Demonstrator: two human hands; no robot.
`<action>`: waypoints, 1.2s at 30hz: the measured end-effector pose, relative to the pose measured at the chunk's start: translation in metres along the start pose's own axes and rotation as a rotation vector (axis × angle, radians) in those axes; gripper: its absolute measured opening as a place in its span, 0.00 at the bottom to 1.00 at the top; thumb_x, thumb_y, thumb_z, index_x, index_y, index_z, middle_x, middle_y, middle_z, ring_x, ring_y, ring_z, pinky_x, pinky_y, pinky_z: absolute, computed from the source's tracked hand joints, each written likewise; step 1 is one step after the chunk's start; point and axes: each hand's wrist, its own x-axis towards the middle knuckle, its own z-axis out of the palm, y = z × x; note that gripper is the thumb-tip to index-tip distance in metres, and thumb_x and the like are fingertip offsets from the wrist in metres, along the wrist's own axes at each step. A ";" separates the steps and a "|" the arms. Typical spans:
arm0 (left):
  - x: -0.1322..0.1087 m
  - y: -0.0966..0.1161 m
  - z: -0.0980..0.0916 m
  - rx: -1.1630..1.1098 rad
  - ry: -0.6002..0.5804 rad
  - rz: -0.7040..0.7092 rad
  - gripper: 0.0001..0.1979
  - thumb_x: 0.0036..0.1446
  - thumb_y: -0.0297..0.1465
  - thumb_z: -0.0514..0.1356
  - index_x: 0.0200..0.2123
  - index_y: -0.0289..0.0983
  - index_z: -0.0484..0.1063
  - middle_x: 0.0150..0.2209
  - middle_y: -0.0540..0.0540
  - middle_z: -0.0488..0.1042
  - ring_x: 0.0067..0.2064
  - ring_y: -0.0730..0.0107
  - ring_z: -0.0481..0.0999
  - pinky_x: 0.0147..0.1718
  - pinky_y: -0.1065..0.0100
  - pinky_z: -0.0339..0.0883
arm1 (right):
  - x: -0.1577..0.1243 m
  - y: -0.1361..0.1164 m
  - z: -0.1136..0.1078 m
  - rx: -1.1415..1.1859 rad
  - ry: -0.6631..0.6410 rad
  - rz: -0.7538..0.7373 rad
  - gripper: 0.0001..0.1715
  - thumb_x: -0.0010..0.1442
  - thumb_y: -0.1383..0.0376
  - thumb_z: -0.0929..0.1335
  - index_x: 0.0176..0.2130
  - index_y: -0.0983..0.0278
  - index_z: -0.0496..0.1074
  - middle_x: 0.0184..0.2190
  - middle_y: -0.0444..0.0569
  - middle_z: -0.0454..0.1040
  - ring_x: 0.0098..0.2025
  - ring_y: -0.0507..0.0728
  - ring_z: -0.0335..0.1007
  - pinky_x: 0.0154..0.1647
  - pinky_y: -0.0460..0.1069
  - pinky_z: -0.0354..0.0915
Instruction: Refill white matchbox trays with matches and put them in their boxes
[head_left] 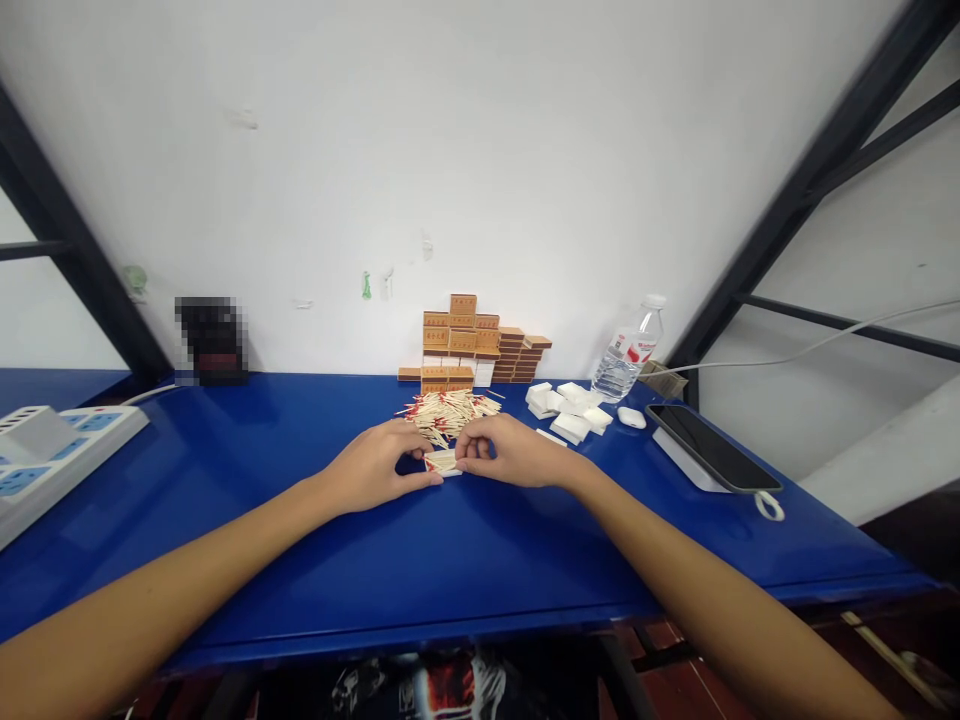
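Left hand (379, 465) and right hand (510, 450) are held close together over a blue table (300, 580). Far to the left of both hands, a white power strip (112, 430) can be seen, with a white plug (41, 435) set on it. Past the left hand, by the wall (337, 180), a dark thing (214, 340) is blurred into squares, so what it is cannot be told. By the left hand, one end of a small white tray (452, 473) is pinched, with the thumb on the near side and the fingers on the far side. Some matches are laid in this tray, right between the hands. Just past the fingertips, a big messy pile of matches (442, 412) with red tips is spread out. Behind that pile, little brown matchboxes (461, 342) are stacked up against the wall. The right hand is curled, with its fingertips at the right end of the tray; whether the tray or a match is pinched there cannot be told. Past the right hand, small white box pieces (571, 428) are heaped, and behind them a clear water bottle (628, 352) is tipped a bit. Farther right, a small white case (631, 417) is seen, then a dark phone (716, 448) is propped on a white block (686, 462).
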 end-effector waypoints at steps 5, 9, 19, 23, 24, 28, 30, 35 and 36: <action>0.000 -0.002 0.001 0.000 0.006 0.019 0.17 0.64 0.47 0.63 0.41 0.39 0.76 0.38 0.46 0.78 0.42 0.60 0.75 0.41 0.63 0.67 | 0.000 -0.001 0.004 -0.025 -0.001 -0.052 0.07 0.59 0.71 0.70 0.39 0.65 0.78 0.28 0.44 0.76 0.30 0.51 0.69 0.32 0.46 0.64; -0.001 -0.002 0.001 0.014 0.005 0.022 0.16 0.63 0.46 0.64 0.41 0.39 0.76 0.38 0.47 0.78 0.43 0.60 0.75 0.42 0.62 0.67 | 0.002 -0.003 0.006 -0.105 0.022 -0.051 0.06 0.61 0.70 0.69 0.35 0.65 0.78 0.27 0.44 0.76 0.29 0.51 0.68 0.33 0.46 0.62; 0.000 -0.002 0.002 0.024 0.015 0.031 0.16 0.63 0.46 0.65 0.40 0.39 0.76 0.37 0.46 0.78 0.42 0.60 0.75 0.41 0.62 0.67 | 0.000 -0.007 0.007 -0.104 0.051 -0.059 0.04 0.59 0.70 0.71 0.34 0.65 0.79 0.25 0.43 0.74 0.28 0.50 0.67 0.31 0.46 0.61; 0.000 0.000 0.002 0.058 0.010 0.055 0.16 0.64 0.46 0.64 0.38 0.39 0.76 0.37 0.46 0.78 0.42 0.60 0.75 0.41 0.62 0.67 | 0.003 -0.010 0.013 -0.075 0.080 -0.067 0.05 0.61 0.68 0.71 0.35 0.65 0.79 0.26 0.43 0.75 0.27 0.50 0.65 0.31 0.46 0.60; 0.000 0.001 0.002 0.068 0.005 0.061 0.16 0.64 0.46 0.63 0.39 0.39 0.76 0.37 0.46 0.78 0.42 0.60 0.75 0.42 0.62 0.67 | 0.005 -0.010 0.015 -0.074 0.090 -0.065 0.05 0.62 0.67 0.71 0.34 0.65 0.79 0.26 0.43 0.75 0.27 0.50 0.65 0.31 0.46 0.59; 0.000 0.004 0.002 0.089 -0.004 0.061 0.16 0.64 0.46 0.64 0.39 0.39 0.76 0.37 0.46 0.78 0.42 0.60 0.76 0.41 0.62 0.67 | 0.009 -0.010 0.022 -0.084 0.107 -0.053 0.09 0.63 0.66 0.71 0.30 0.65 0.78 0.25 0.44 0.73 0.27 0.50 0.63 0.30 0.46 0.57; 0.000 0.004 0.002 0.089 -0.002 0.054 0.16 0.63 0.46 0.65 0.39 0.39 0.76 0.36 0.46 0.78 0.42 0.60 0.76 0.41 0.62 0.67 | 0.010 -0.008 0.024 -0.068 0.100 -0.046 0.09 0.62 0.67 0.71 0.30 0.65 0.77 0.25 0.43 0.72 0.27 0.50 0.62 0.29 0.46 0.56; -0.001 0.004 0.003 0.076 -0.002 0.050 0.15 0.63 0.46 0.65 0.38 0.39 0.76 0.36 0.47 0.78 0.41 0.60 0.76 0.41 0.62 0.67 | 0.010 -0.007 0.022 -0.043 0.097 -0.006 0.09 0.63 0.64 0.72 0.31 0.65 0.77 0.24 0.42 0.72 0.26 0.50 0.62 0.28 0.46 0.55; -0.001 0.004 0.003 0.071 -0.001 0.046 0.15 0.63 0.46 0.65 0.38 0.39 0.76 0.36 0.47 0.78 0.41 0.61 0.76 0.41 0.63 0.67 | 0.011 -0.007 0.022 -0.044 0.089 0.006 0.10 0.63 0.63 0.72 0.30 0.65 0.77 0.24 0.43 0.72 0.26 0.50 0.62 0.28 0.46 0.55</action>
